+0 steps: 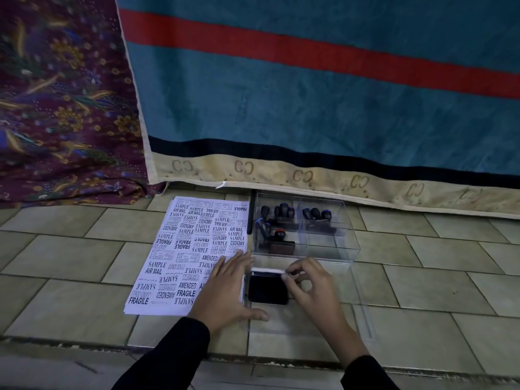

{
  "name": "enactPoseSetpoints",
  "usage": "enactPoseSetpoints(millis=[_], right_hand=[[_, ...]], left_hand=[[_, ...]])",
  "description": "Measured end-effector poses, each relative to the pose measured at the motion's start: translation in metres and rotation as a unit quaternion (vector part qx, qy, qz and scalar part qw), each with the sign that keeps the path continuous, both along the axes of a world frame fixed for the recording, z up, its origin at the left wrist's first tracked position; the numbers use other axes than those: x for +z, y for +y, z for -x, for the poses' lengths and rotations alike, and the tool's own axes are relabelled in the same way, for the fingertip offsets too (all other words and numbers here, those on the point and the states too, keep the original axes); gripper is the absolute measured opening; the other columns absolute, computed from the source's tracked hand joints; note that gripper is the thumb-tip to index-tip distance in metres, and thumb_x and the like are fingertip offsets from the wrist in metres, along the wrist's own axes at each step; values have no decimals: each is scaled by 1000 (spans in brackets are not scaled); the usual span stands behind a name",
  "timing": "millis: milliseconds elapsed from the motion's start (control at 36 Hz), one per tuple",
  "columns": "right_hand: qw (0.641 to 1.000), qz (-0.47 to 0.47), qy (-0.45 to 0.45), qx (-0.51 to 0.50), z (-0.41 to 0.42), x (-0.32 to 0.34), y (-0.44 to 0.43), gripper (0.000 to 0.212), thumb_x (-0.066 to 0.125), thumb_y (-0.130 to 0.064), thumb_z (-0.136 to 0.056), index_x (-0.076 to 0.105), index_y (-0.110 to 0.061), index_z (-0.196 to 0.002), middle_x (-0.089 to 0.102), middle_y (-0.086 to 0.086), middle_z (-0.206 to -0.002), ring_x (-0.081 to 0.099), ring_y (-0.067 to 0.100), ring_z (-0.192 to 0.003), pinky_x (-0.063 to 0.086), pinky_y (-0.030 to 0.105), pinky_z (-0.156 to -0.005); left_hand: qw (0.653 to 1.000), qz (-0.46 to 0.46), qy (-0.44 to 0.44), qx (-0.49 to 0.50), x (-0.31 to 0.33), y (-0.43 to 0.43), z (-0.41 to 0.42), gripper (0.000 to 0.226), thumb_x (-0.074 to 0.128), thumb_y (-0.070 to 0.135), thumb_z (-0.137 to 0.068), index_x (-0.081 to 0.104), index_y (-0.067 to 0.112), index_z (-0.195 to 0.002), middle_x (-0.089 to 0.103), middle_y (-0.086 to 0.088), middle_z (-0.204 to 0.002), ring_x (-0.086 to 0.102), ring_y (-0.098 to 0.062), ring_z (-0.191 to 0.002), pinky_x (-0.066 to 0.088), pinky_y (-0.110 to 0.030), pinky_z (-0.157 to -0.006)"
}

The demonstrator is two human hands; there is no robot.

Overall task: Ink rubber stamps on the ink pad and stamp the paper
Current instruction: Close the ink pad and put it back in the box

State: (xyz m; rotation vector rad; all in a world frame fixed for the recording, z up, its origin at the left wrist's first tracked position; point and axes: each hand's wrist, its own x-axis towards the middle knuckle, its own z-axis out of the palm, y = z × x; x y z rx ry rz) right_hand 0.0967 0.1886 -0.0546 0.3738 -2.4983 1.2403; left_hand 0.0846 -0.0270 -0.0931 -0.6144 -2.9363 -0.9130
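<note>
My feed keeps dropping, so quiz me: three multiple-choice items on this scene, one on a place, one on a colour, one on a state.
1. Where do the rubber stamps sit?
A. In the clear compartment box
B. On the paper
C. On the ink pad

2. What colour is the one odd stamp knob among the dark ones?
A. Yellow
B. Red
C. White

3. What is the left hand doing?
A. Holding a stamp
B. Lying flat, fingers spread, on the paper's edge
C. Raised off the floor

Key: 1 A, the stamps stand inside the clear box beyond the ink pad; 2 B, one knob is red; 3 B, the palm rests on the paper while the right hand pinches the pad's white lid edge.
</note>
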Motion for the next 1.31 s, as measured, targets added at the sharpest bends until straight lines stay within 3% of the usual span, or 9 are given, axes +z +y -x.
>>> enactPoseSetpoints(millis=[167,278,361,500,611,833,1028,1194,1306], right_hand=[[997,-46,-20,56,-7,-3,-3,12,72,-26,-76,62,-21,-81,58,-8,-97,55,0,-95,44,14,-80],[981,-141,-77,112,-4,-2,-9,40,67,-41,-79,59,-27,-115,56,-8,-124,46,6,-117,30,11,-97],[965,-200,-91,144,-1,0,-13,47,65,-45,-80,55,-29,-124,57,-10,-128,47,7,-120,29,12,-99],[947,-262,-104,152,6,6,-18,40,67,-34,-81,59,-24,-120,60,-7,-125,50,14,-116,37,22,-98],[930,-321,-115,139,5,11,-27,36,67,-27,-80,57,-21,-115,61,-2,-121,51,20,-111,42,30,-90],[871,-461,-89,143,1,17,-41,36,56,-5,-82,44,-8,-116,55,17,-117,51,35,-107,44,42,-84],[921,-347,-124,127,10,33,-20,45,64,-21,-77,48,-14,-119,58,9,-116,53,27,-106,45,33,-83],[978,-196,-64,-8,47,87,37,39,74,-22,-77,58,-18,-112,66,0,-103,60,12,-84,40,14,-64],[963,-234,-125,-52,83,96,70,42,76,-21,-74,59,-14,-112,68,5,-109,63,22,-97,48,27,-77]], left_hand=[[994,-111,-9,3,5,-3,-4,90,22,88,-78,25,31,-149,15,24,-155,4,9,-144,-2,-28,-121],[981,-173,-68,60,7,-2,-1,47,28,68,-92,36,48,-134,25,37,-142,17,10,-140,12,-26,-116],[970,-199,-90,106,10,5,7,35,36,56,-96,49,42,-126,44,23,-137,36,-1,-129,26,-26,-107],[982,-109,6,151,14,14,17,23,50,27,-100,62,19,-117,65,4,-112,58,-16,-106,40,-28,-87],[985,-14,58,162,14,14,29,17,51,20,-96,64,19,-107,67,2,-105,56,-21,-99,40,-37,-84],[977,-9,86,193,6,13,41,12,51,24,-97,64,25,-97,62,7,-95,52,-18,-92,33,-33,-76],[977,-15,94,192,1,12,40,9,54,23,-95,63,24,-99,62,6,-97,51,-17,-93,32,-32,-77],[976,-22,95,193,0,12,41,11,55,24,-95,64,24,-102,62,7,-98,51,-16,-95,34,-33,-80],[976,-24,90,194,-1,12,42,15,54,25,-94,62,24,-107,62,8,-103,51,-15,-97,34,-31,-81]])
